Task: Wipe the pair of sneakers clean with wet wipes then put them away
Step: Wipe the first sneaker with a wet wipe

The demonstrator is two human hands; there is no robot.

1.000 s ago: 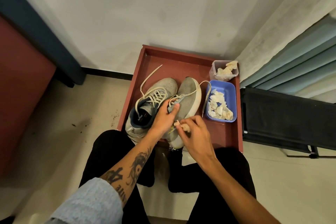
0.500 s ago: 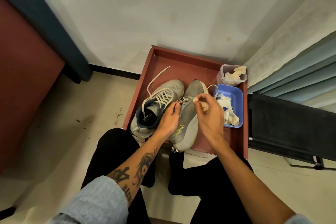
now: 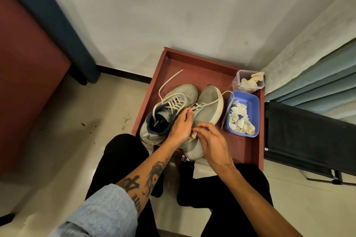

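Pale and crumpled, a wipe [image 3: 194, 134] is pinched in the fingertips of the right hand [image 3: 211, 141] and pressed to the side of the right sneaker [image 3: 207, 109], toward its heel. The left hand [image 3: 180, 127] is curled over the same sneaker at the tongue and laces, so the shoe is gripped and steadied; it appears somewhat tilted, with the white sole edge shown along its right side. Its heel reaches the near rim of the red tray [image 3: 192, 67] and its toe points to the far side. Just to the left — touching or nearly so — the left sneaker [image 3: 185, 92] stands upright on the tray, held by no hand, its lace [image 3: 169, 81] loose and trailing to the far left.

Wiping is judged to be under way and not finished: one shoe is being worked, and grey soiling can be made out on both mesh toes. Whether the left sneaker has been wiped at all cannot be told. On the right of the tray a blue tub [image 3: 254, 102] holds many crumpled wipes, and a clear box [image 3: 236, 82] at the far right corner holds a few more; which lot is fresh and which is spent cannot be told. Putting away is left entirely — both sneakers lie on the tray, and no shelf or rack is seen.
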